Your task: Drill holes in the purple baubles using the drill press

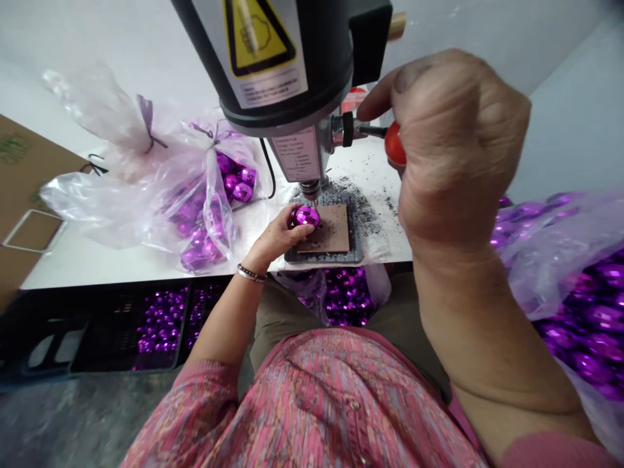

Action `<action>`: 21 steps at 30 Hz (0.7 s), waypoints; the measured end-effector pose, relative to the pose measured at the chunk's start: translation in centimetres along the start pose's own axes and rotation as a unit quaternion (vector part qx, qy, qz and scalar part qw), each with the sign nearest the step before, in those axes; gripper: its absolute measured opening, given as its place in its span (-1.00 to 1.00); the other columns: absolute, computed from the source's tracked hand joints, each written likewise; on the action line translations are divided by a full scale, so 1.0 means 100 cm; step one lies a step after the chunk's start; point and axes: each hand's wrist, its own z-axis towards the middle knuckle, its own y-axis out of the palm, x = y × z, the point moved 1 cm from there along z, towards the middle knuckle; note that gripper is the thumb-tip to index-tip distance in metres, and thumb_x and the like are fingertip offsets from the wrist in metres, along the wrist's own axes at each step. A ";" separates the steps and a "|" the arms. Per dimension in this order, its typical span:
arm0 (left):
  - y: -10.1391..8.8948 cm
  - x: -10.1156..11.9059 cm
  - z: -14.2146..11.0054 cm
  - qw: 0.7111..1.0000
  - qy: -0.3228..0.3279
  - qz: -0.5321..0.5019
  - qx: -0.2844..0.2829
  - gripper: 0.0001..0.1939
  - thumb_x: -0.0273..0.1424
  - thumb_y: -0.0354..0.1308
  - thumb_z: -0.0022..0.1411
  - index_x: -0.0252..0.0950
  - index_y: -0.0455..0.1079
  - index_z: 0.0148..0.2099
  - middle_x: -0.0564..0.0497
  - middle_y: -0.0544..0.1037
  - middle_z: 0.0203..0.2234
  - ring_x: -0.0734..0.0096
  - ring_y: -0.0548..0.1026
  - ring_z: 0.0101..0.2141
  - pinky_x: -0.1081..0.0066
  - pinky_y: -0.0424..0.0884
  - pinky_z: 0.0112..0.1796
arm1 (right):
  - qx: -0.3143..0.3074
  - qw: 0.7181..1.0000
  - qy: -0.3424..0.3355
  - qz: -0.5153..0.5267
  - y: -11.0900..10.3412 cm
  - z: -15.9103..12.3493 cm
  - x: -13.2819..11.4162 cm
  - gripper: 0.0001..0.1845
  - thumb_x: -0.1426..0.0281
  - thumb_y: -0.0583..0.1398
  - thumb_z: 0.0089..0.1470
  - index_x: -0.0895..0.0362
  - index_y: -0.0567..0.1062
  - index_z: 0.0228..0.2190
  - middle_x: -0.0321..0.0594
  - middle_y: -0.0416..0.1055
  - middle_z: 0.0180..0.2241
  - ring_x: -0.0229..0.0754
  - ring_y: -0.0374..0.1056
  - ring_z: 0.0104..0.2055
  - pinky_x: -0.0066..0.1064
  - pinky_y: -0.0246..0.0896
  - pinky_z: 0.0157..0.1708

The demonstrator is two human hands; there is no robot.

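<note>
"Now the left hand pinches the purple ball over the board, right by the drill bit; right hand wraps the red knob!"

"Steady pressure, ball centred (skin clear of that bit!)."

Plain whitish walls behind a white tabletop, dull grey floor at lower left

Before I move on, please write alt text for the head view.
A left hand holds a faceted purple ball at a brown board beneath a drill press; the right hand grips its red lever knob. Clear bags of purple balls sit at left on the white table.
</note>
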 end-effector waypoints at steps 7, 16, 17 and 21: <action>0.002 0.008 0.004 0.982 0.048 0.181 0.014 -0.29 -0.27 0.40 0.09 -0.30 0.41 0.28 -0.12 0.60 0.01 0.15 0.52 -0.02 0.17 0.45 0.08 | 0.003 0.999 0.043 0.001 0.002 0.001 -0.005 -0.51 0.15 0.13 0.33 0.22 0.33 -0.54 -0.33 0.14 -0.57 -0.45 0.28 -0.33 -0.52 0.23 -0.11; 0.007 0.015 0.011 0.972 0.072 0.225 -0.021 -0.27 -0.30 0.39 0.08 -0.33 0.42 0.30 -0.16 0.60 0.08 0.10 0.53 0.07 0.14 0.39 0.19 | 0.001 0.998 0.056 0.023 0.003 0.000 -0.011 -0.37 -0.06 0.06 0.28 0.21 0.29 -0.55 -0.36 0.12 -0.57 -0.54 0.15 -0.39 -0.55 0.16 -0.17; 0.008 0.016 0.013 0.970 0.074 0.229 -0.025 -0.27 -0.30 0.40 0.07 -0.33 0.42 0.30 -0.16 0.60 0.08 0.10 0.53 0.07 0.13 0.39 0.19 | 0.004 0.998 0.048 0.029 0.003 -0.001 -0.010 -0.38 -0.06 0.07 0.28 0.20 0.27 -0.55 -0.36 0.13 -0.56 -0.53 0.17 -0.39 -0.54 0.17 -0.17; 0.015 0.017 0.020 0.972 0.080 0.217 -0.042 -0.31 -0.34 0.43 0.00 -0.32 0.47 0.21 -0.11 0.61 0.01 0.15 0.53 0.02 0.19 0.42 0.14 | 0.001 0.999 0.027 0.044 0.002 -0.002 -0.006 -0.56 0.25 0.07 0.36 0.18 0.25 -0.54 -0.34 0.11 -0.55 -0.50 0.21 -0.38 -0.54 0.18 -0.17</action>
